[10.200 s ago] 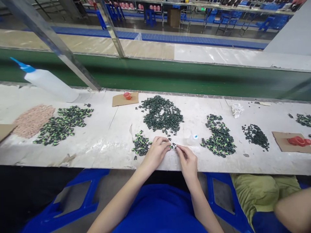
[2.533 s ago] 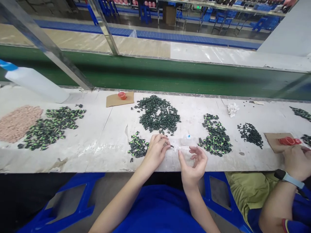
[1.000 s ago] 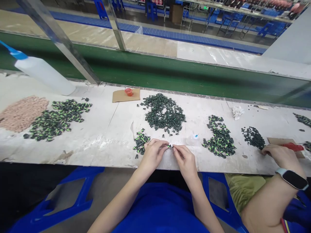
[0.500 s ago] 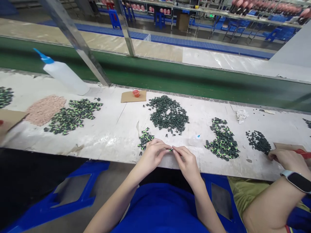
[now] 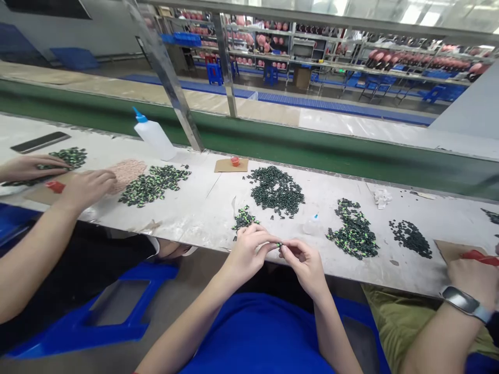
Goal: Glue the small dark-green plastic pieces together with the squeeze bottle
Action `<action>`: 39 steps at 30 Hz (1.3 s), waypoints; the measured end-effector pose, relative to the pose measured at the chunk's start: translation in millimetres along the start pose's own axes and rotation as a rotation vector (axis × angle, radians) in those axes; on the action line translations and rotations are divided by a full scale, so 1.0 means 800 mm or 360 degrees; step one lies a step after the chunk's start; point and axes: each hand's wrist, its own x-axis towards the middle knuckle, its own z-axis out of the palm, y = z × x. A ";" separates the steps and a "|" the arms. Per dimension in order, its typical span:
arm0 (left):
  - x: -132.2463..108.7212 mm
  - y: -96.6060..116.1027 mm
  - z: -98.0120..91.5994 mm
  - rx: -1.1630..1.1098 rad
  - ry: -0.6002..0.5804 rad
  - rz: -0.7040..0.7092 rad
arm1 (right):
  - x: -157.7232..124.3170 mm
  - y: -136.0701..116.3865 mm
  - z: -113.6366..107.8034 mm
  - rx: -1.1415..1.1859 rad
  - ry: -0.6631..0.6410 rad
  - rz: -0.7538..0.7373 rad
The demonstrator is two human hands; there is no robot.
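**Between the fingers (image 5: 268,238): small black-and-green piece (image 5: 279,245) under two-handed work**

I've got the left hand (image 5: 249,248) pinching the piece from its side, fingers pressed together at the tips. Right hand (image 5: 307,262) comes in opposite, fingertips also closed on it. Can't tell from my feed whether it's one part or two put together; too small. It sits near the front edge of the surface (image 5: 202,218); can't judge whether it's clear of it.

Around the fingers:
- just beyond: dark green pile (image 5: 268,193), some loose bits on its near side
- beyond the left fingers, partly behind that hand: small black-and-green pile (image 5: 245,216)
- just past the right fingers: small bottle (image 5: 312,225), blue tip
- farther right: larger black-and-green pile (image 5: 356,234), then black pile (image 5: 413,239)
- well beyond, to the left: red cup (image 5: 234,161) on cardboard (image 5: 221,165)

Co-worker's hand (image 5: 88,188) is well left of the fingers, no conflict.

Step in hand, my read: fine handling of a single piece, both sides gripped. Next move calls for a steady light pinch, tips kept aligned, neither side releasing before the other has it. Main risk I see: piece slipping off the front edge.
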 end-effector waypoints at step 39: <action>0.044 -0.092 0.003 0.0404 0.0154 -0.0328 | 0.002 0.044 -0.135 -0.1136 0.1279 -0.0056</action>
